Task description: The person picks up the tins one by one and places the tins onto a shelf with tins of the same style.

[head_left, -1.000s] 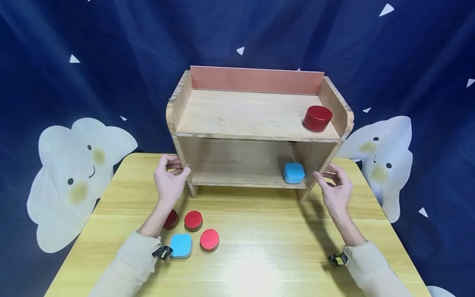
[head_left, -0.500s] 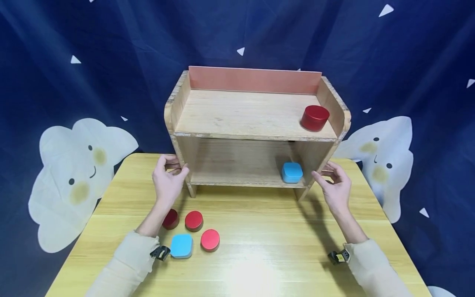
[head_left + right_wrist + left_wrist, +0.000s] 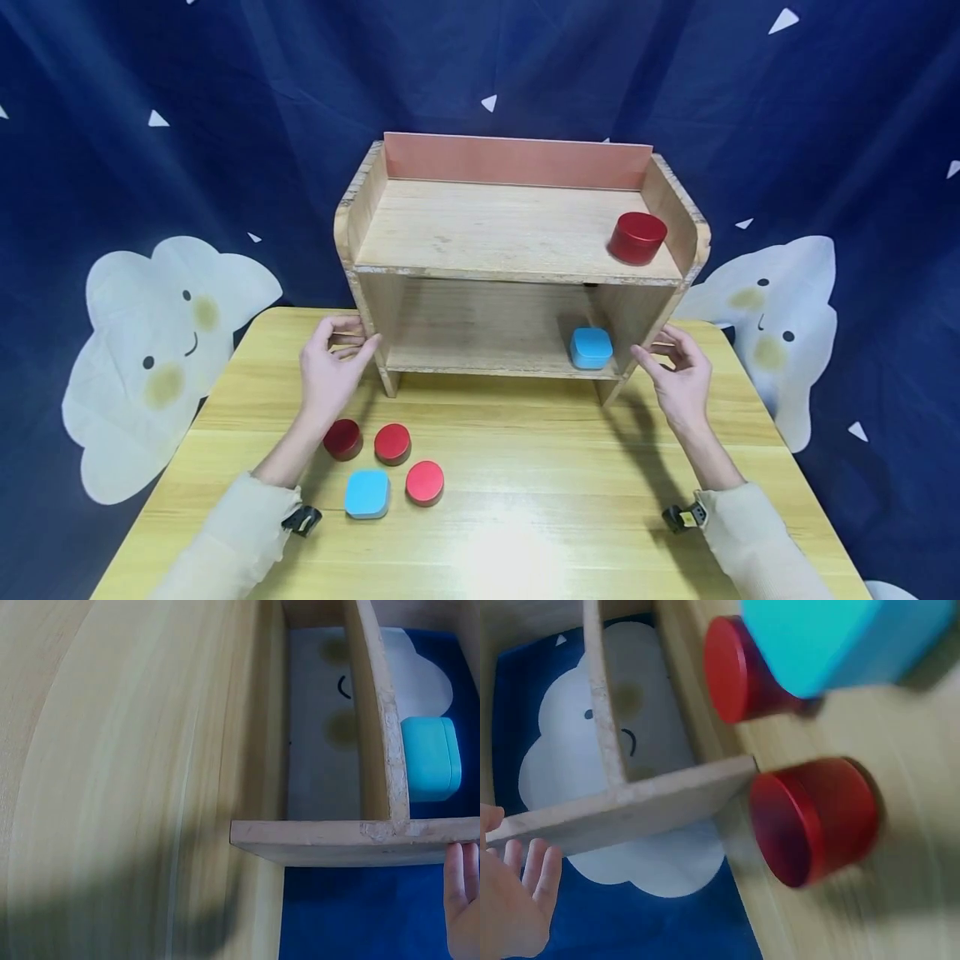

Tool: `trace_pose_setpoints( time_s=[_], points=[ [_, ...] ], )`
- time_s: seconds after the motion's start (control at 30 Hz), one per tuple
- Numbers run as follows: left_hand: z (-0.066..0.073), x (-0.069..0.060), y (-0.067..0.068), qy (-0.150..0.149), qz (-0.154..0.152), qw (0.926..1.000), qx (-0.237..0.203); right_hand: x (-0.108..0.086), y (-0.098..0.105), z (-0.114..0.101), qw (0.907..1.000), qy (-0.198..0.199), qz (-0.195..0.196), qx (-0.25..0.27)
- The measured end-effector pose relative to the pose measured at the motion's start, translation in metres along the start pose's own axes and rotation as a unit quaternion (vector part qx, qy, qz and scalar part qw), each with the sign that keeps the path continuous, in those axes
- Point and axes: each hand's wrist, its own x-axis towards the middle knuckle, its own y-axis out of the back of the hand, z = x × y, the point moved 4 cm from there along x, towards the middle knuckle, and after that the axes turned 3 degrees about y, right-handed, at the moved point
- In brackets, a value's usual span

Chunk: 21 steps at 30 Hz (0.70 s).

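The wooden shelf (image 3: 517, 276) stood upright on the desk (image 3: 540, 467) in front of you, and you had one hand at each side of it. Your left hand (image 3: 333, 367) held the left side board (image 3: 384, 308), with its thumb at the front edge and its other fingers bent round the outside. Your right hand (image 3: 681, 379) did the same on the right side board (image 3: 637, 312). So the fingers of both hands were pinched on the wood, low down, next to the lower board (image 3: 480, 354).

Your left arm (image 3: 295, 446) and right arm (image 3: 703, 457) reached forward, wide apart, with both palms turned in toward the shelf.

A big red tin (image 3: 637, 238) sat on the top board (image 3: 480, 225), near its right end. A blue box (image 3: 591, 348) sat on the lower board, also near the right.

On the desk, by your left arm, were a dark red tin (image 3: 343, 440), a middle red tin (image 3: 392, 444) and a bright red tin (image 3: 425, 483). A second blue box (image 3: 367, 494) lay just beside the bright one.

Behind everything hung a dark blue cloth (image 3: 525, 50), with a smiling white cloud (image 3: 165, 367) on the left.
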Motion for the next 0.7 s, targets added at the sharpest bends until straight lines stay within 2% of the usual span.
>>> trace_pose_setpoints(
  time_s=[0.17, 0.33, 0.5, 0.7],
  points=[
    [-0.006, -0.009, 0.015, -0.012, -0.019, 0.9985, 0.049, 0.000, 0.000, 0.000, 1.0000, -0.003, 0.000, -0.007],
    [-0.013, -0.018, 0.031, -0.021, -0.044, 0.9928, 0.109, 0.000, 0.000, 0.000, 0.9999, -0.008, 0.003, -0.015],
    [-0.022, -0.024, 0.044, -0.034, -0.071, 0.9823, 0.170, -0.001, -0.001, 0.000, 0.9997, -0.014, 0.005, -0.018],
    [-0.034, -0.031, 0.056, -0.071, -0.112, 0.9625, 0.237, 0.000, 0.000, 0.000, 0.9997, -0.011, 0.005, -0.022]
  ],
)
